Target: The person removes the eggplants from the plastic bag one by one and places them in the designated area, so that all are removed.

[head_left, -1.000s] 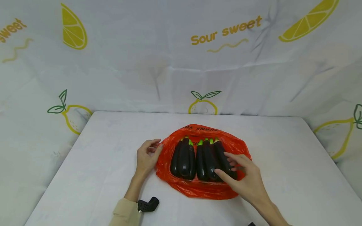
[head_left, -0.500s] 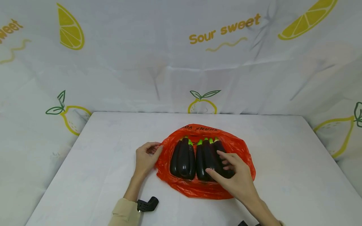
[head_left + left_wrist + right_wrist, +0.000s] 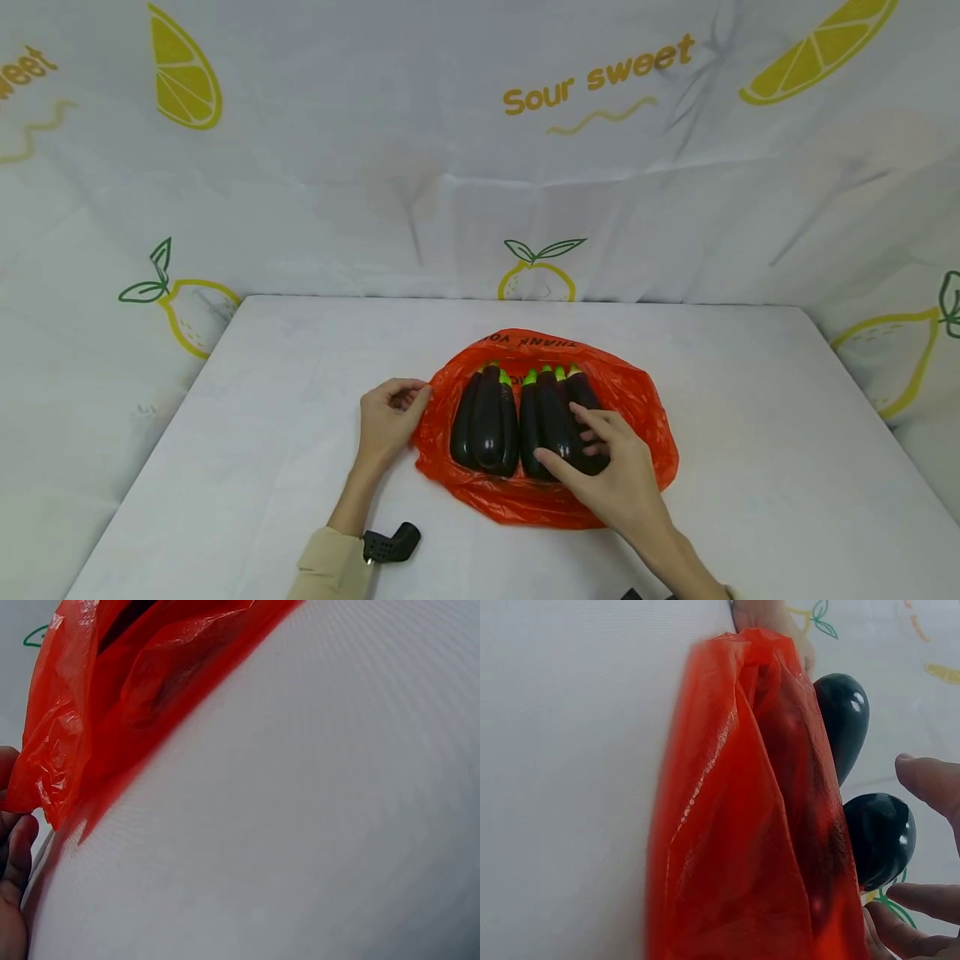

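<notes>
A red plastic bag [image 3: 517, 508] lies with its mouth spread wide, and several dark eggplants with green tips sit in it in a left group [image 3: 487, 421] and a right group [image 3: 551, 421]. My left hand [image 3: 386, 423] pinches the bag's left rim; the left wrist view shows the film [image 3: 56, 750] between its fingers. Over the right group is my right hand [image 3: 617, 475], thumb and fingers spread on either side of an eggplant. In the right wrist view its thumb [image 3: 930, 780] stands apart from the rounded end of an eggplant [image 3: 883, 836], with the other fingers close below.
The bag rests near the middle of a white-covered table [image 3: 300, 375]. Behind it hangs a white backdrop [image 3: 315, 208] printed with lemons and lettering. A black wrist mount [image 3: 393, 543] sticks out beside the left sleeve.
My right hand has moved left over the right-hand eggplants, uncovering more of the bag's right rim. The left hand has stayed almost still at the left rim.
</notes>
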{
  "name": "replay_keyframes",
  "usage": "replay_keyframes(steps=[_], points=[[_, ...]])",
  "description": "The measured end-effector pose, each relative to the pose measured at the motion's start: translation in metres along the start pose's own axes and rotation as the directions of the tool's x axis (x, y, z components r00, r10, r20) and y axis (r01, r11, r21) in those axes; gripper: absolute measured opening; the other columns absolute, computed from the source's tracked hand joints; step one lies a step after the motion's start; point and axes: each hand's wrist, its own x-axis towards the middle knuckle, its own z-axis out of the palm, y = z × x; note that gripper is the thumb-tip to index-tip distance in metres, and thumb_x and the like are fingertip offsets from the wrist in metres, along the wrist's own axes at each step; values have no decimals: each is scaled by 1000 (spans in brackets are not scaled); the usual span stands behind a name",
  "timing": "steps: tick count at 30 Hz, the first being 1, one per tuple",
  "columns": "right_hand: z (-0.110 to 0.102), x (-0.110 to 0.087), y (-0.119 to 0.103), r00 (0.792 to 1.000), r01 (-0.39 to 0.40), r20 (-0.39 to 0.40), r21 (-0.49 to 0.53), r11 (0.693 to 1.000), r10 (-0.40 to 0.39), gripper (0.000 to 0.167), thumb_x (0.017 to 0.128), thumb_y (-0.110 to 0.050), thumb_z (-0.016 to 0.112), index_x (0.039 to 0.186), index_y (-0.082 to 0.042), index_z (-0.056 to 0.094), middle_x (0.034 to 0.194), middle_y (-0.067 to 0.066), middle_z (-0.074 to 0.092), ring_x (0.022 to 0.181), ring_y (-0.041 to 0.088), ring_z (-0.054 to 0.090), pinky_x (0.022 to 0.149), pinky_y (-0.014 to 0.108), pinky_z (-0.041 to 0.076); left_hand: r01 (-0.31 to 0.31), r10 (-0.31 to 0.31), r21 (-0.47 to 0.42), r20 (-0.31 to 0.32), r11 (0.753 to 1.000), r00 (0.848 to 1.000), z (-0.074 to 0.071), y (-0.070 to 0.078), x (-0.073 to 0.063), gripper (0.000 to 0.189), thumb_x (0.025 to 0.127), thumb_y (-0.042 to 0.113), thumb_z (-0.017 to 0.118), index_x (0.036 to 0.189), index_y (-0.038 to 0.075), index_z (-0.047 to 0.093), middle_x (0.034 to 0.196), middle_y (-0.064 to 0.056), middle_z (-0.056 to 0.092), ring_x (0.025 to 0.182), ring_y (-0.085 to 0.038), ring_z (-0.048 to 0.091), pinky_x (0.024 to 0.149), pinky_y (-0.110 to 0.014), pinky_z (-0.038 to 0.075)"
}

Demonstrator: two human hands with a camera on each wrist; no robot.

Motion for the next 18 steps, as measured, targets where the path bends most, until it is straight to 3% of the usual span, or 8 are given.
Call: replay_keyframes(steps=[12,18], points=[[5,-2,0,999,-28,-22,-7,1000,28,61,73,-31,92,124,-4,72,109,11,70,83,16,62,72,21,58,-42,42,23,6,999,999,0,-1,-1,5,89,8,76,90,4,77,75,-8,69,65,-7,56,62,-17,49],[6,-4,0,998,-35,-52,28,999,36,49,75,-19,91,118,-3,75,108,11,72,83,17,63,72,17,56,-47,47,32,5,998,999,0,-1,-1,4,89,8,75,90,5,77,74,-7,68,65,-8,55,62,-17,49]])
